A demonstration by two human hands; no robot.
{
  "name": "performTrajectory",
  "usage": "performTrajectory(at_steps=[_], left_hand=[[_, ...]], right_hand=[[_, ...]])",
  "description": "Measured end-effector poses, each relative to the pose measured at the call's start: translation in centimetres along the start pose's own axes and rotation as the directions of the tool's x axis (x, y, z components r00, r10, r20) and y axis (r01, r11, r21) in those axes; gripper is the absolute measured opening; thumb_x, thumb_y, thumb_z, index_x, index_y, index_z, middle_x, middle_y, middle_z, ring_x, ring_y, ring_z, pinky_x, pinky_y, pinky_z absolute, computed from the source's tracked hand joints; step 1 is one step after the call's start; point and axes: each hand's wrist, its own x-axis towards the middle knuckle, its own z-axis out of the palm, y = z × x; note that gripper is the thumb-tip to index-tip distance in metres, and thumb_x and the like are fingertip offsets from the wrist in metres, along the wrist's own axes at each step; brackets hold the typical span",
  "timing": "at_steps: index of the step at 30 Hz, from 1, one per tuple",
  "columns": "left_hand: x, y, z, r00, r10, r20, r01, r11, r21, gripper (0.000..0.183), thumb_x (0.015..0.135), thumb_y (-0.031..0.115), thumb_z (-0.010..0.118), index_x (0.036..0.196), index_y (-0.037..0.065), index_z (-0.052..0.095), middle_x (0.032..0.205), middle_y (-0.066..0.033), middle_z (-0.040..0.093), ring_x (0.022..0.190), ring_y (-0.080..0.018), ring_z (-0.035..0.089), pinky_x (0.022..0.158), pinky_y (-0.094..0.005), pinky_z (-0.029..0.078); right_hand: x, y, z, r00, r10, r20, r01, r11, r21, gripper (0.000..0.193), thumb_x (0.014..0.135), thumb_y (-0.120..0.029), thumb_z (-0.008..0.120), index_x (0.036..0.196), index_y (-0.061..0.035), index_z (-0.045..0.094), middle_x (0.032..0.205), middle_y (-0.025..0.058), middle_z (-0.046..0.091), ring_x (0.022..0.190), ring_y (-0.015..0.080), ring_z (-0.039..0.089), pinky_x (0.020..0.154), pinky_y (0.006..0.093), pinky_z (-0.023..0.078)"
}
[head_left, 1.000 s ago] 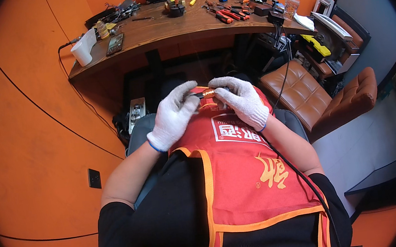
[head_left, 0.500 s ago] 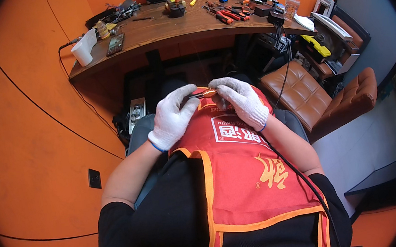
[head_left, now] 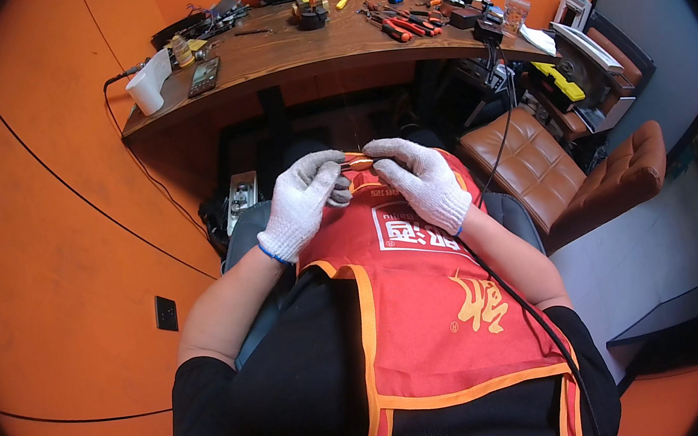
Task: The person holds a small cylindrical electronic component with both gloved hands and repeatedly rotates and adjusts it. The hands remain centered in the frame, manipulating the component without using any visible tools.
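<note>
Between my two white-gloved hands, above the red apron [head_left: 429,312] on my lap, is a small copper-coloured piece [head_left: 363,165] with a dark shaft at its left end. It looks like a wound coil, but it is too small to be sure. My left hand [head_left: 303,204] is closed, thumb and fingers pinching the dark shaft. From the other side my right hand [head_left: 424,182] grips the copper-coloured end, its thumb against it and the index finger above. A thin thread or wire seems to rise from this end. The fingertips' undersides are partly hidden.
Beyond my knees stands a wooden desk [head_left: 289,65] with red-handled pliers [head_left: 396,30], a phone [head_left: 204,78], a white paper roll [head_left: 147,90] and a black device [head_left: 311,17]. A brown chair [head_left: 532,163] is at my right. A black cable [head_left: 513,294] runs along my right arm.
My left hand has rolled inward, its thumb now pointing up along the fingers. My right fingers have shifted slightly left around the copper-coloured piece, which has turned to lie more level.
</note>
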Motion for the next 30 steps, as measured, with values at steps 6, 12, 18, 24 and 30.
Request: performTrajectory(at_steps=[6, 12, 18, 24, 30], left_hand=[[-0.2, 0.0, 1.2, 0.966, 0.244, -0.078, -0.236, 0.966, 0.102, 0.03, 0.106, 0.016, 0.057, 0.129, -0.001, 0.061, 0.097, -0.0087, 0.072, 0.08, -0.0131, 0.069, 0.074, -0.0262, 0.058], [-0.5, 0.4, 0.4, 0.999, 0.036, 0.036, -0.037, 0.999, 0.015, 0.029, 0.105, 0.014, 0.057, 0.13, -0.002, 0.06, 0.102, -0.0094, 0.07, 0.085, -0.0133, 0.069, 0.077, -0.0274, 0.058], [-0.7, -0.2, 1.4, 0.978, 0.207, -0.014, -0.205, 0.975, 0.086, 0.029, 0.104, 0.011, 0.058, 0.129, -0.003, 0.06, 0.103, -0.0088, 0.069, 0.086, -0.0134, 0.069, 0.078, -0.0273, 0.058], [-0.9, 0.4, 1.2, 0.999, 0.023, 0.032, -0.024, 0.999, 0.025, 0.03, 0.103, 0.008, 0.059, 0.13, -0.004, 0.06, 0.107, -0.0089, 0.069, 0.088, -0.013, 0.068, 0.08, -0.0263, 0.058], [-0.9, 0.0, 1.6, 0.988, 0.152, 0.007, -0.152, 0.985, 0.084, 0.03, 0.103, 0.01, 0.059, 0.13, -0.004, 0.06, 0.105, -0.0079, 0.069, 0.087, -0.0123, 0.068, 0.079, -0.0259, 0.057]], right_hand=[[-0.1, -0.2, -0.7, 0.976, 0.208, 0.062, -0.216, 0.962, 0.169, 0.029, 0.103, -0.012, 0.059, 0.129, 0.0025, 0.062, 0.106, 0.0073, 0.069, 0.092, 0.0107, 0.063, 0.084, 0.0234, 0.051], [0.0, 0.3, -0.1, 0.998, -0.057, 0.009, 0.057, 0.996, -0.072, 0.031, 0.104, -0.015, 0.06, 0.129, 0.0027, 0.062, 0.098, 0.0045, 0.067, 0.083, 0.0078, 0.059, 0.076, 0.0218, 0.051], [0.2, 0.3, -1.2, 0.959, 0.262, 0.103, -0.277, 0.946, 0.169, 0.03, 0.105, -0.015, 0.059, 0.128, 0.0023, 0.062, 0.101, 0.0051, 0.068, 0.087, 0.008, 0.063, 0.078, 0.0227, 0.053], [0.0, 0.7, -0.1, 1.0, 0.009, -0.006, -0.01, 1.0, -0.018, 0.031, 0.106, -0.022, 0.057, 0.126, 0.0011, 0.064, 0.096, 0.0049, 0.068, 0.078, 0.006, 0.059, 0.071, 0.0202, 0.05], [0.0, 0.0, -1.0, 0.969, 0.229, 0.093, -0.24, 0.96, 0.141, 0.031, 0.107, -0.021, 0.056, 0.128, 0.0006, 0.063, 0.098, 0.003, 0.067, 0.081, 0.0062, 0.058, 0.074, 0.0209, 0.05]])
